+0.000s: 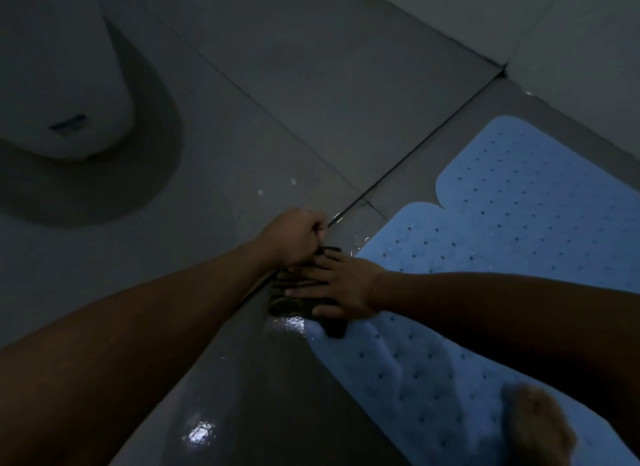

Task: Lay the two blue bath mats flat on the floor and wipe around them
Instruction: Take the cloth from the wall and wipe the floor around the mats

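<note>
Two blue perforated bath mats lie side by side on the grey tiled floor at the right, the far mat (540,202) and the near mat (433,368). A dark wiping cloth (298,302) sits on the wet floor at the near mat's left edge. My right hand (341,289) presses flat on the cloth with fingers spread. My left hand (298,235) grips the cloth's far end with curled fingers. Most of the cloth is hidden under both hands.
A white toilet base (59,84) stands at the upper left. A white wall or tub edge (588,67) runs along the upper right. Water gleams on the floor (199,434) near the bottom. A bare foot (536,427) rests on the near mat.
</note>
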